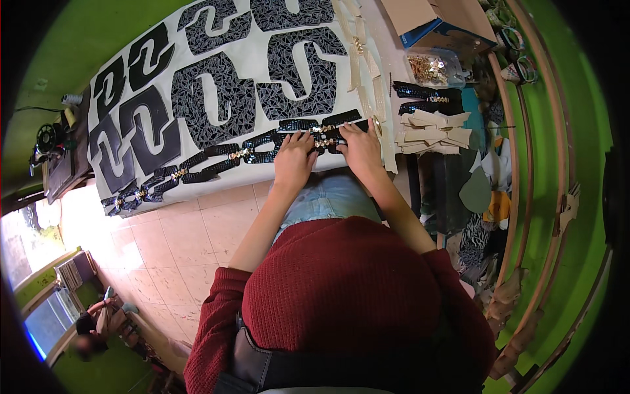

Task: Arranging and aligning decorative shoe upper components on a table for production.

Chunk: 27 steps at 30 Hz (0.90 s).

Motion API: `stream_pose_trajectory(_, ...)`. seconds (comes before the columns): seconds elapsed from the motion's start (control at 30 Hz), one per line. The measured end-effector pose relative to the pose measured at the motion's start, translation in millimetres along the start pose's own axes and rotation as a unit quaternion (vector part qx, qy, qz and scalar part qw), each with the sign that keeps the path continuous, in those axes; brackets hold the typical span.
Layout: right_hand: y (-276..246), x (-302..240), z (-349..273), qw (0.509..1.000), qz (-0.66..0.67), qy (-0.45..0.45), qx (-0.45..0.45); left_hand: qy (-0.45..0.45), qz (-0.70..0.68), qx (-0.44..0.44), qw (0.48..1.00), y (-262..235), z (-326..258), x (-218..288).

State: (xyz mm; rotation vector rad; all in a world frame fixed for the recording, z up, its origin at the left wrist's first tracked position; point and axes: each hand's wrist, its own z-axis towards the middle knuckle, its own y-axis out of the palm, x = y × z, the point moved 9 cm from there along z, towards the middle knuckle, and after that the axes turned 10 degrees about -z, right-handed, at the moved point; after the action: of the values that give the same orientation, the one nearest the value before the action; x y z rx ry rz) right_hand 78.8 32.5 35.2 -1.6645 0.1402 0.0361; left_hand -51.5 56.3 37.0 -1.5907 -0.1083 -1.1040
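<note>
Hands at work: a person in a maroon knit sweater point(341, 282) faces a white-covered worktop point(236, 176), both hands palm down at its near edge
Left hand: the left hand point(294, 157) lies across a run of black strips point(210, 152), fingers bent and touching; whether they pinch the material cannot be told
Right hand: the right hand point(359, 146), just beside the left, rests with fingers spread over the right end of the run; any grip beneath it cannot be told
Black strips: glossy and scaly in texture, gathered at gold ornaments point(236, 155), they stretch along the near edge from the lower left corner to under the hands
Lettering: small marks on the blue part of an open cardboard box point(453, 16) are too small to read
Cut shapes: curved, slotted pieces lie beyond the strips, some in a black-and-grey cracked pattern point(213, 98), others plain dark point(147, 125)
Right side: a clear plastic bag point(430, 69) of gold bits sits near the box; below it lie more black pieces point(426, 105) with gold trim and a pile of beige strips point(433, 134)
Hard to make out: the upper cut shapes run out of view, the palms hide part of the strips, and glare washes out the tiled floor point(177, 243) at left
</note>
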Motion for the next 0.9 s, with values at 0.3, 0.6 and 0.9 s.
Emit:
stream_pose_trajectory(0.3,26,5,-4,0.998,-0.064,0.005,0.010,-0.060,-0.050,-0.001,0.997,9,0,-18)
stream_pose_trajectory(0.6,-1,-5,-4,0.999,-0.023,0.012,-0.022,0.003,0.002,-0.023,1.000,8,3,5)
stream_pose_trajectory(0.9,36,-20,-18,0.998,0.041,-0.009,0.057,0.085,0.060,-0.076,0.992,49,-10,-4)
